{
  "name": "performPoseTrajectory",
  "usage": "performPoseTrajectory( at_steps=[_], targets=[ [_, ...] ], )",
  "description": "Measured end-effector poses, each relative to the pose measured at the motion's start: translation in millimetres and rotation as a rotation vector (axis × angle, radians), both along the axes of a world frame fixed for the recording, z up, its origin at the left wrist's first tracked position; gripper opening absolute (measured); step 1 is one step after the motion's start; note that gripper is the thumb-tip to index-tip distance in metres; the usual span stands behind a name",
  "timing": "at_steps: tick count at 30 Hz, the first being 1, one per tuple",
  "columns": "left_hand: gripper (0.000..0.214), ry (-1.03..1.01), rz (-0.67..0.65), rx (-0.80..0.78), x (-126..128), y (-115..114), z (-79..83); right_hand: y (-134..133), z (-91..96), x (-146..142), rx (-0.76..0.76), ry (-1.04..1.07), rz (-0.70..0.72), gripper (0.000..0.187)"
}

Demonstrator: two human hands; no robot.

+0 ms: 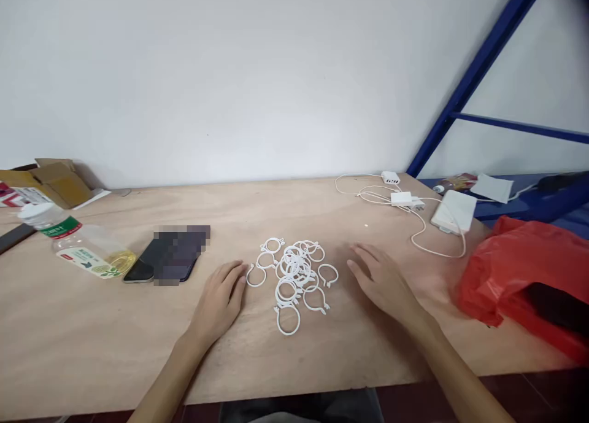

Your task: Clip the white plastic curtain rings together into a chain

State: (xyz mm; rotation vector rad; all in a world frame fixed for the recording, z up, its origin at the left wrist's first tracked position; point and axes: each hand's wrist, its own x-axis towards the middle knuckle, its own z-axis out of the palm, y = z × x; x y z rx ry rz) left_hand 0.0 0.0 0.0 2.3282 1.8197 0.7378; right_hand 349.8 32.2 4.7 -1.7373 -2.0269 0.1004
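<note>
A loose heap of white plastic rings (pixel 297 266) with small clasp-like ends lies on the wooden table, some overlapping. Several sit at its edges, among them one ring (pixel 288 334) nearest me and another ring (pixel 256 285) at the left. My left hand (pixel 221 297) rests on the tabletop just left of the heap, fingers stretched and holding nothing; its fingertips are close to the leftmost ring. To the right of the pile, my right hand (pixel 385 286) is open and empty, with thumb and fingers apart. A gap separates it from the nearest ring (pixel 328 275).
At left are two phones (pixel 168 254), a lying plastic bottle (pixel 85 242) and a cardboard box (pixel 62 180). White cables with a charger (pixel 402 198), a white box-like device (pixel 454 211) and a red plastic bag (pixel 519 269) occupy the right. Behind rises a white wall (pixel 257 85).
</note>
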Motion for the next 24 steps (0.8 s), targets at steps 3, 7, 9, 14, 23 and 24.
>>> performPoseTrajectory(
  at_steps=[3, 7, 9, 14, 23, 24],
  targets=[
    [0.044, 0.15, 0.053, -0.008, -2, -5, -2.6, -25, -9.9, 13, -0.094, -0.181, -0.014, 0.055],
    [0.054, 0.298, 0.06, -0.072, -7, -10, -9.1, -40, -18.8, 17, -0.201, -0.278, -0.033, 0.062],
    [0.054, 0.326, 0.054, -0.087, -8, -10, -11.4, -40, -20.7, 16, -0.213, -0.295, -0.045, 0.062],
    [0.056, 0.346, 0.055, -0.092, -7, -9, -11.8, -38, -22.1, 15, -0.227, -0.302, -0.04, 0.063],
    [0.056, 0.334, 0.04, -0.108, -6, -8, -11.7, -37, -21.2, 16, -0.235, -0.316, -0.048, 0.063],
    [0.057, 0.337, 0.04, -0.112, -6, -8, -11.9, -37, -20.3, 15, -0.238, -0.318, -0.05, 0.063]
  ],
)
